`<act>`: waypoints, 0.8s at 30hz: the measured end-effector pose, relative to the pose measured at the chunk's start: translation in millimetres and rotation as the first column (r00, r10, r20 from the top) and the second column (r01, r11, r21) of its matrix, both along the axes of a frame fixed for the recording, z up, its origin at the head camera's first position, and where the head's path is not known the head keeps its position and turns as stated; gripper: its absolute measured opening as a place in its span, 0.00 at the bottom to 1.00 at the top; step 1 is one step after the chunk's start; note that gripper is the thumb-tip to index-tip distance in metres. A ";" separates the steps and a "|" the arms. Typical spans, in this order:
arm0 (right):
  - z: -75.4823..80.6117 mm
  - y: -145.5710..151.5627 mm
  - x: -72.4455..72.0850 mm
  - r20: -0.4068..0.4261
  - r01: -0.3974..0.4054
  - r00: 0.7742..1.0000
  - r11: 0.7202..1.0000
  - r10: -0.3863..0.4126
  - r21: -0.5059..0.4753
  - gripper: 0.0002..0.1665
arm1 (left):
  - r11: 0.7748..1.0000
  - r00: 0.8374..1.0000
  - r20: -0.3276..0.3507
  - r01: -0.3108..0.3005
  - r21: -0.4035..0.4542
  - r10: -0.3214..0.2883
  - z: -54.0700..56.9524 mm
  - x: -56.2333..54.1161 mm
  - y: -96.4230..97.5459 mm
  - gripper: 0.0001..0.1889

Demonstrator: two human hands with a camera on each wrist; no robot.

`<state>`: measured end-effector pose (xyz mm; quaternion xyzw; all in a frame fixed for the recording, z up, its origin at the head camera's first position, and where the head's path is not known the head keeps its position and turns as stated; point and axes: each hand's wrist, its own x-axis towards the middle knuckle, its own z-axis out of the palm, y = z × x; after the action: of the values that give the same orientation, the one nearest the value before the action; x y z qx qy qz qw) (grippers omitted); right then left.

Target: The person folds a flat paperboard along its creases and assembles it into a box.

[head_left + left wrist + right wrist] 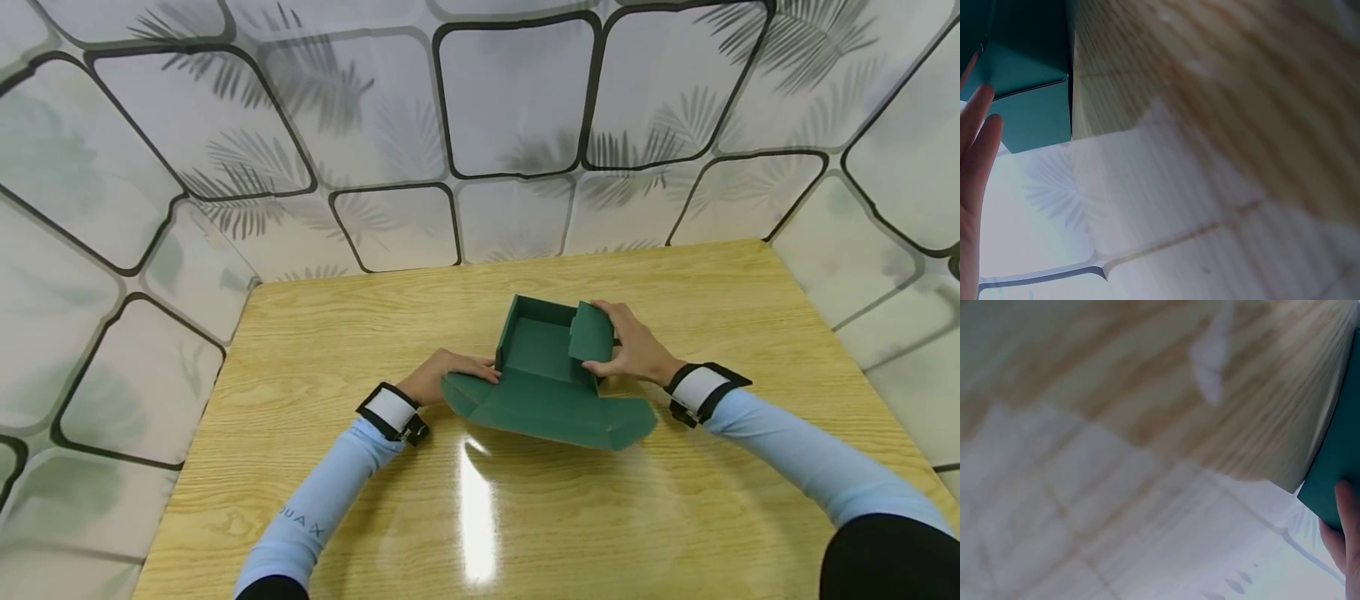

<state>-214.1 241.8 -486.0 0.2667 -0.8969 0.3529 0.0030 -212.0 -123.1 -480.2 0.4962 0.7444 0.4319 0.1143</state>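
Observation:
A dark green cardboard box (536,350) sits on the wooden table, with its lid panel (547,412) folded out toward me. At its right side my right hand (633,343) holds a raised side flap (592,333), thumb in front and fingers around the far edge. My left hand (450,373) touches the box's left side near the lid hinge, its fingers extended. In the left wrist view the fingers (984,150) lie fairly straight beside the green wall (1032,115). The right wrist view shows only some fingertips (1349,506) against the green cardboard (1341,450).
The wood-grain table (337,325) extends around the box and carries a bright light reflection (476,508) in front. Patterned curtain-like walls (517,100) enclose its back and sides. Bands with small devices (393,412) circle both wrists.

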 end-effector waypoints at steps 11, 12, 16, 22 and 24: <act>16.9 -7.2 1.5 -0.146 0.005 0.988 0.940 0.048 0.341 0.42 | 1.000 1.000 0.001 -0.010 -0.026 0.010 4.4 0.5 -1.0 0.16; 19.2 -8.4 2.3 -0.138 0.006 0.989 0.936 0.046 0.352 0.40 | 1.000 1.000 0.007 -0.010 -0.028 0.010 5.4 0.7 -0.5 0.16; 26.5 -12.9 5.7 -0.088 0.010 0.996 0.918 0.027 0.397 0.37 | 0.999 1.000 0.016 -0.015 -0.049 0.016 7.4 1.1 1.9 0.16; 31.2 -12.3 8.4 -0.058 -0.014 0.997 0.900 0.044 0.435 0.35 | 0.997 0.999 0.038 -0.020 -0.069 0.023 6.9 1.5 3.8 0.15; 31.3 -11.1 8.0 -0.072 -0.047 0.994 0.895 0.088 0.443 0.35 | 0.996 0.999 0.035 -0.028 -0.079 0.031 8.3 1.5 3.8 0.14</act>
<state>-206.1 230.7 -454.6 0.3069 -0.9426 0.1283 -0.0294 -210.5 -119.3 -471.9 0.4723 0.7660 0.4127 0.1408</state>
